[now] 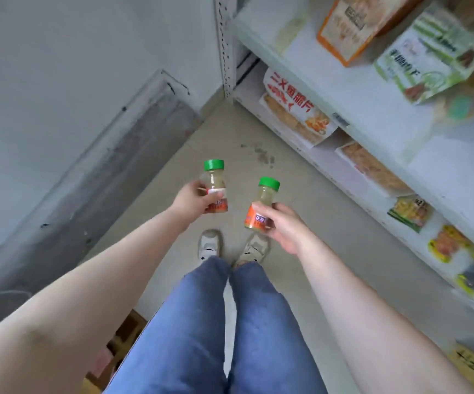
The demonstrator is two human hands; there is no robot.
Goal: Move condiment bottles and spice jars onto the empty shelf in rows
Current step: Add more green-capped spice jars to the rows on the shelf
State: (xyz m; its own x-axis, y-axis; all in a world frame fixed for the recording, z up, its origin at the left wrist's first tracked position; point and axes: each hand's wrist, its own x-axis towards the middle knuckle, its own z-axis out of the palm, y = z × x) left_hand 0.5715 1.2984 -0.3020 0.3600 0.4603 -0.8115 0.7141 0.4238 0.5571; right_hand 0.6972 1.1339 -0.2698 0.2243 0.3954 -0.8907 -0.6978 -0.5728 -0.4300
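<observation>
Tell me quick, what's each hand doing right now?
Left hand: closed on the left spice jar.
Right hand: closed on the right spice jar.

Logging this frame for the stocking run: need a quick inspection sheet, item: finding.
Surface: pale tiled floor, a dark smudge near the shelving.
Job's things: two green-capped spice jars, the left jar and the right jar, both held upright in the air.
Clutter: cardboard boxes at lower left.
Grippers: left hand grips one jar, right hand the other.
Cables: nothing seen.
Surroundings: white shelving on the right holding snack packets; grey wall on the left.
</observation>
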